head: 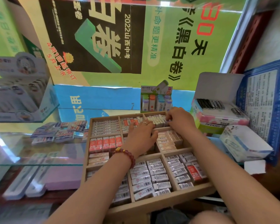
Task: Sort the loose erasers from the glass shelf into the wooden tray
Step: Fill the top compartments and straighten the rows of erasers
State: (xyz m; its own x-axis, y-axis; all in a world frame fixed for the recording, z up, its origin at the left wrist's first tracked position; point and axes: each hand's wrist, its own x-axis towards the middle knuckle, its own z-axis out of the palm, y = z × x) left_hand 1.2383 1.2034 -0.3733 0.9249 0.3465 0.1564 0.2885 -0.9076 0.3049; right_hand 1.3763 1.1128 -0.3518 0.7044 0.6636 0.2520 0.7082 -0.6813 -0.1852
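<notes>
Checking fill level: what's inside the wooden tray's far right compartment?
A row of white wrapped erasers standing on edge, in the light wooden compartment tray. The right hand grips the row's right end, hiding the erasers beneath it.

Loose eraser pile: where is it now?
Head view: the loose erasers lie on the glass shelf at left, just beside the wooden tray's far-left corner.

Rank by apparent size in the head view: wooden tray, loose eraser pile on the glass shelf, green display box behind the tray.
1. wooden tray, also nearest the camera.
2. loose eraser pile.
3. green display box, close to the pile in size and farther back, so that order is unsure.
</notes>
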